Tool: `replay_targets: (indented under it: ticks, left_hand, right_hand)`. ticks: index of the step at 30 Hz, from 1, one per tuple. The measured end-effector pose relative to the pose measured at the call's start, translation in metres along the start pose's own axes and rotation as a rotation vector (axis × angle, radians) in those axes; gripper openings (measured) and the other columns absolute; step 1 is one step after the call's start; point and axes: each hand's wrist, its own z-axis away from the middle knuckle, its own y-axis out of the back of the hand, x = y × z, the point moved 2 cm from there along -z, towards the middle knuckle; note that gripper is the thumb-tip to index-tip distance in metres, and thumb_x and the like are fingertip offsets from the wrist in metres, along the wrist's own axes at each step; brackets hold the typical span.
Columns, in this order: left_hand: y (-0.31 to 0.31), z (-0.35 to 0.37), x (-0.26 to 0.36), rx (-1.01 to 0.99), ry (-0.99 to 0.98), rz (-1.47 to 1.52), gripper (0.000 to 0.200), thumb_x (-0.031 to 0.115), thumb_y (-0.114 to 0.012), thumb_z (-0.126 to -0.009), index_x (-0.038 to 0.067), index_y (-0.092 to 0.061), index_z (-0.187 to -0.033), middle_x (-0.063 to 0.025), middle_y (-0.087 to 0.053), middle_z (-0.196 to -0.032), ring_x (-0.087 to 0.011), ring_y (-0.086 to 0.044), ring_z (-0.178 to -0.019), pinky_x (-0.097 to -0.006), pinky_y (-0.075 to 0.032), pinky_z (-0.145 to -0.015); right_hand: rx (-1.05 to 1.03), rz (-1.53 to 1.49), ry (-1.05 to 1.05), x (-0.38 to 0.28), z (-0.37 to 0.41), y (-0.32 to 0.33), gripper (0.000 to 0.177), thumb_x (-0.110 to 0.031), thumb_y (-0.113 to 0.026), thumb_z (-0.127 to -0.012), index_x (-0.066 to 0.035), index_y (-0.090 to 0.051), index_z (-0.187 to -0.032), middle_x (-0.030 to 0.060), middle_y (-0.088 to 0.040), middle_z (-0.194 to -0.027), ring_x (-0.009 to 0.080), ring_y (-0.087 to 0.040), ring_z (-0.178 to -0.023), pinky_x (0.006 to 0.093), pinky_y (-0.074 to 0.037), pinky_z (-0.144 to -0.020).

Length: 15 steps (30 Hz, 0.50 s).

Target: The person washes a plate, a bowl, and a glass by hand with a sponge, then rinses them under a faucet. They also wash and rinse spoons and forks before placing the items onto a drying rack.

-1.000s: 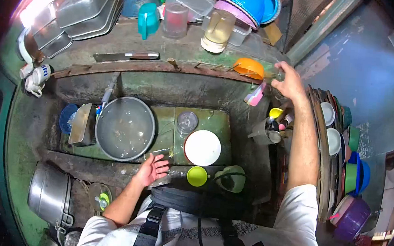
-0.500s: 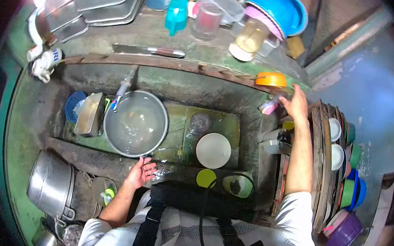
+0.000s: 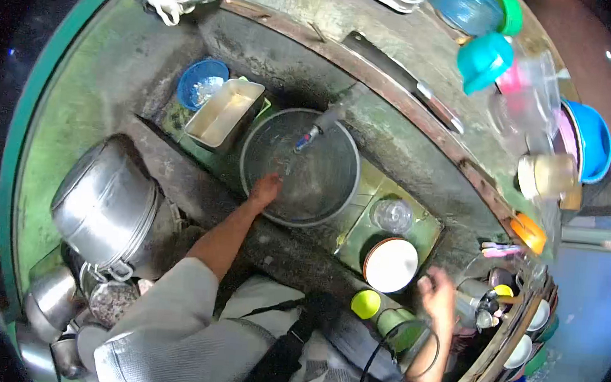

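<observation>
My left hand reaches over the near rim of a large grey basin standing under the tap. Its fingers point down into the basin and cannot be made out clearly; water lies inside. To the right, my right hand hangs over the sink's right end, slightly blurred, with fingers loosely apart and nothing seen in them. Nearest to it are a white bowl stacked on another and a group of cutlery. A clear glass or plastic container stands behind the bowls.
A rectangular metal tin and a blue basket sit left of the basin. A cleaver-like knife lies on the back ledge, an orange dish at its right end. Large metal pots crowd the left. A yellow-green cup stands in front.
The view has turned and shifted left. My left hand has moved from the basin's near outer side to over its inside. My right hand has drawn back from near the orange dish.
</observation>
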Motion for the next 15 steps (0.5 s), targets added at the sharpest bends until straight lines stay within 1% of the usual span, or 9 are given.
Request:
replay_targets:
  ticks: [1,2,3,4,5,8,9,12,15]
  left_hand:
    - [-0.005,-0.015,0.008,0.021,-0.009,-0.150,0.052,0.030,-0.062,-0.085,0.005,-0.044,-0.127,-0.0139,-0.056,-0.110,-0.0295,-0.054,-0.104,-0.0411,-0.045,-0.089]
    - [-0.010,-0.028,0.011,0.039,-0.014,-0.297,0.055,0.030,-0.063,-0.083,0.004,-0.043,-0.128,-0.0159,-0.055,-0.114,-0.0320,-0.054,-0.107,-0.0420,-0.044,-0.092]
    - [-0.014,-0.040,0.009,0.055,-0.018,-0.448,0.059,0.030,-0.065,-0.082,0.003,-0.042,-0.128,-0.0179,-0.055,-0.117,-0.0344,-0.053,-0.110,-0.0428,-0.043,-0.096]
    - [-0.018,-0.074,-0.019,0.041,-0.007,-0.440,0.059,0.030,-0.065,-0.082,0.003,-0.042,-0.128,-0.0179,-0.055,-0.117,-0.0344,-0.053,-0.110,-0.0428,-0.043,-0.096]
    - [-0.024,-0.105,-0.044,0.022,0.011,-0.436,0.059,0.029,-0.065,-0.081,0.003,-0.042,-0.128,-0.0180,-0.054,-0.118,-0.0345,-0.052,-0.111,-0.0428,-0.043,-0.096]
    - [-0.045,-0.143,-0.074,0.047,0.004,-0.415,0.061,0.027,-0.066,-0.079,0.003,-0.041,-0.128,-0.0184,-0.053,-0.119,-0.0347,-0.051,-0.112,-0.0426,-0.042,-0.096]
    - [-0.053,-0.149,-0.081,0.114,-0.030,-0.419,0.061,0.027,-0.067,-0.078,0.003,-0.041,-0.128,-0.0186,-0.053,-0.119,-0.0348,-0.051,-0.112,-0.0425,-0.041,-0.097]
    - [-0.066,-0.164,-0.068,0.393,-0.236,-0.445,0.063,0.025,-0.068,-0.076,0.004,-0.041,-0.129,-0.0190,-0.052,-0.120,-0.0350,-0.050,-0.113,-0.0423,-0.040,-0.097]
    - [-0.056,-0.192,-0.042,0.471,-0.376,-0.526,0.065,0.023,-0.069,-0.074,0.004,-0.040,-0.129,-0.0194,-0.051,-0.121,-0.0352,-0.049,-0.114,-0.0421,-0.039,-0.098]
  right_hand:
    - [-0.154,-0.040,-0.034,0.008,0.010,-0.022,0.032,-0.017,-0.067,-0.078,-0.003,-0.061,-0.106,0.0193,-0.065,-0.095,0.0314,-0.064,-0.083,0.0391,-0.051,-0.074]
    - [-0.279,-0.110,-0.216,0.009,0.026,-0.036,0.035,-0.017,-0.070,-0.077,-0.003,-0.061,-0.107,0.0191,-0.065,-0.095,0.0308,-0.065,-0.080,0.0389,-0.051,-0.072]
    - [-0.300,-0.077,-0.208,0.020,0.040,-0.053,0.036,-0.017,-0.071,-0.076,-0.003,-0.061,-0.107,0.0190,-0.065,-0.096,0.0303,-0.066,-0.079,0.0374,-0.052,-0.072]
    - [-0.306,-0.147,-0.235,0.012,0.053,-0.056,0.036,-0.016,-0.071,-0.076,-0.003,-0.061,-0.108,0.0189,-0.066,-0.096,0.0299,-0.066,-0.080,0.0366,-0.051,-0.072]
    - [-0.335,-0.133,-0.285,0.038,0.072,-0.072,0.037,-0.016,-0.071,-0.076,-0.003,-0.060,-0.109,0.0177,-0.066,-0.097,0.0297,-0.066,-0.081,0.0361,-0.051,-0.073]
    - [-0.424,0.004,-0.468,0.009,0.089,-0.058,0.033,-0.015,-0.069,-0.078,-0.006,-0.060,-0.108,0.0130,-0.068,-0.092,0.0272,-0.066,-0.082,0.0357,-0.050,-0.075]
    - [-0.435,0.009,-0.486,0.013,0.098,-0.061,0.033,-0.015,-0.069,-0.078,-0.006,-0.060,-0.108,0.0130,-0.068,-0.092,0.0272,-0.066,-0.082,0.0357,-0.050,-0.075]
    - [-0.280,-0.001,-0.379,0.024,0.112,-0.067,0.030,-0.014,-0.068,-0.078,-0.006,-0.060,-0.107,0.0118,-0.068,-0.088,0.0262,-0.065,-0.079,0.0354,-0.050,-0.072]
    - [-0.270,-0.028,-0.392,0.018,0.113,-0.061,0.032,-0.015,-0.068,-0.080,-0.005,-0.059,-0.109,0.0132,-0.067,-0.087,0.0273,-0.065,-0.076,0.0357,-0.050,-0.069]
